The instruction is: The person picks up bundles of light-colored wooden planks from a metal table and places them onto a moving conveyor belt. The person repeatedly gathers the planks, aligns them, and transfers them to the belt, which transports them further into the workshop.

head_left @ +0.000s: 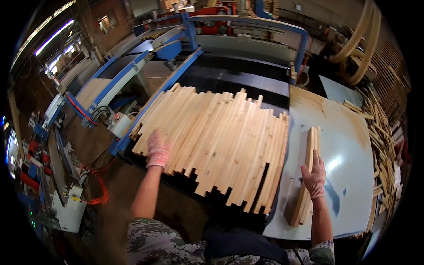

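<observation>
Pale wooden strips (pixel 212 141) lie side by side, their ends uneven, across a black conveyor belt (pixel 238 66). My left hand (pixel 159 149), in a pinkish knit glove, is at the left part of these strips, fingers stretched out and slightly blurred; whether it touches them I cannot tell. On the grey metal table (pixel 344 150) to the right rests a small bundle of strips (pixel 302 204), lengthwise. Over that bundle's right side lies my right hand (pixel 314 176), also gloved, with fingers extended and thumb apart, not wrapped round the wood.
A blue machine frame (pixel 247 20) spans the belt's far end. At the left stand a second conveyor (pixel 95 90) and a grey control box (pixel 119 125). A heap of thin wood offcuts (pixel 383 154) lies beyond the table's right edge. An orange coiled hose (pixel 104 190) hangs at lower left.
</observation>
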The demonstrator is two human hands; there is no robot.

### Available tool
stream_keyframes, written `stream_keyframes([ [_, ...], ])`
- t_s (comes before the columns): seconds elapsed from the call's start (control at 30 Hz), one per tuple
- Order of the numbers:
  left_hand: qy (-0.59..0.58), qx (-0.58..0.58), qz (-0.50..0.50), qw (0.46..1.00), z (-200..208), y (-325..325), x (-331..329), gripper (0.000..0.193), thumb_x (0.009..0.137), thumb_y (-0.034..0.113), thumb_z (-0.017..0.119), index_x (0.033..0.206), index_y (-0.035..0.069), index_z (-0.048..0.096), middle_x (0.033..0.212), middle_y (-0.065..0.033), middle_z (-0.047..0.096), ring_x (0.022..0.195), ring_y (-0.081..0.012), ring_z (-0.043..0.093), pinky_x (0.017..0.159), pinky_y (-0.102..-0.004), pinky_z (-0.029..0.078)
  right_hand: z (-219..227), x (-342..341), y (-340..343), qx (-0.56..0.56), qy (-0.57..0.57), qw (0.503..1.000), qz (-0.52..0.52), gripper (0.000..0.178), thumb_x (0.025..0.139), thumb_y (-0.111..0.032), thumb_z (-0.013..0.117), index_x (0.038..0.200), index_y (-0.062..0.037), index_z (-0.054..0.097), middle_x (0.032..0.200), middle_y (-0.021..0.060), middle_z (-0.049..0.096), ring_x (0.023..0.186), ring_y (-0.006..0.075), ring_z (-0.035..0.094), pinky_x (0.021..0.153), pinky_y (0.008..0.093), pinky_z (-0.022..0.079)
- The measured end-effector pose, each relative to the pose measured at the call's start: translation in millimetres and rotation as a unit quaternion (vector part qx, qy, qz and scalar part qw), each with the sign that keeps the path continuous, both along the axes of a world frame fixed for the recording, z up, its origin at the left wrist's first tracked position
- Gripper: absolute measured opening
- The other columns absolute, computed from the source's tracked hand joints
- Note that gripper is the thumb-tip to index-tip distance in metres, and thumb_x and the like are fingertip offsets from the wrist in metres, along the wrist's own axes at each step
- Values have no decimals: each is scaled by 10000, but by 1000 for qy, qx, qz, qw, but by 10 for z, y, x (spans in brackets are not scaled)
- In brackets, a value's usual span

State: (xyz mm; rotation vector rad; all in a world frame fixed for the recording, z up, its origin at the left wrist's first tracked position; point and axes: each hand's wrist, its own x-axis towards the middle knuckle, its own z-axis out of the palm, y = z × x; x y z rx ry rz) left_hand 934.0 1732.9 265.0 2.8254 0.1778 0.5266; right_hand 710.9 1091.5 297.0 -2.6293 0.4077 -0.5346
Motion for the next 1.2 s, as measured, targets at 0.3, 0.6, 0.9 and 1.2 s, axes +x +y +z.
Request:
stream_keyframes([
  [0.3, 139, 53, 290, 946, 1002, 1801, 526, 959, 999, 524, 700, 1731, 84, 264, 1808, -144, 262, 1661, -348, 246, 1350, -500, 201, -574, 656, 383, 116, 89, 989, -11, 743, 938, -183, 765, 1610, -4, 502, 1498, 213, 638, 1380, 377, 605, 1159, 451, 497],
  [0.6, 208, 127, 268, 932, 1125, 1971, 815, 930, 975, 488, 733, 1705, 101, 306, 1794, -122, 285, 1646, -331, 287, 1335, -484, 240, -517, 1001, 488, -34, 137, 986, -94, 762, 888, -246, 819, 1572, -49, 546, 1421, 205, 650, 1349, 413, 575, 1150, 482, 491],
  [0.9, -43, -402, -85, 911, 935, 1248, -674, 575, 1039, 187, 697, 1550, -34, 556, 1574, -207, 594, 1452, -338, 567, 1242, -433, 431, -444, 149, 766, 78, 91, 991, -63, 720, 934, -448, 765, 1505, -45, 591, 1347, 230, 676, 1313, 427, 587, 1123, 492, 482],
  [1.2, 471, -559, -465, 500, 671, -536, -3165, 598, 1037, 333, 742, 1454, -86, 653, 1442, -212, 705, 1377, -299, 650, 1218, -419, 461, -334, -1235, 1595, 90, 140, 985, -42, 877, 912, -443, 812, 1636, -76, 480, 1617, 201, 543, 1517, 407, 457, 1273, 451, 378],
])
